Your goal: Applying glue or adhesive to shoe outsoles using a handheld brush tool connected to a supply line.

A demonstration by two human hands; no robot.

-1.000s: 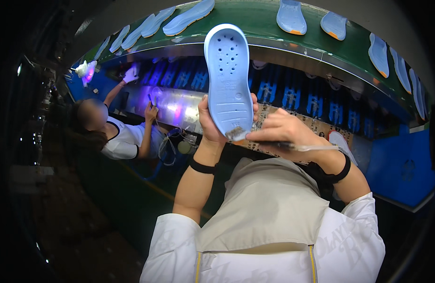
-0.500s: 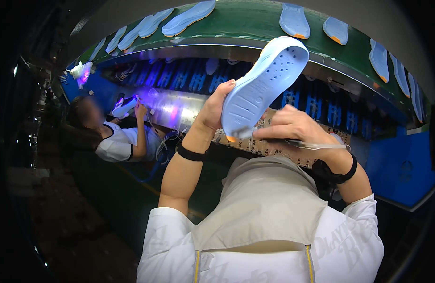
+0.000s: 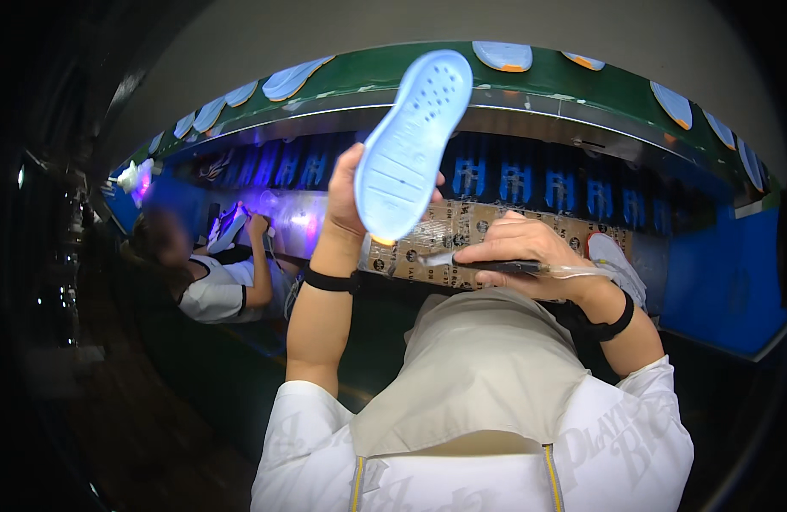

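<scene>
My left hand (image 3: 346,192) is closed around the edge of a light-blue shoe sole (image 3: 402,162), raised above the bench. The sole stands nearly upright, showing its inner face with small holes at the top and grooves lower down, plus an orange patch at its bottom end. Closed in my right hand (image 3: 530,256) is a brush (image 3: 513,267) with a black handle and a clear tube trailing toward the wrist. Its pale tip points left, below and apart from the sole. Behind my right wrist, a white shoe (image 3: 615,264) rests at the bench's right end.
Printed brown cardboard (image 3: 470,230) covers the bench before me. Beyond it, a green conveyor belt (image 3: 368,81) carries several light-blue soles, above a row of blue racks (image 3: 513,183). To the left, a co-worker (image 3: 231,273) handles a shoe under purple light. A blue panel (image 3: 717,282) stands right.
The sole has moved left and turned more upright. My right hand and brush have lowered, and the tip is now away from the sole. The view has shifted, showing more of the white shoe.
</scene>
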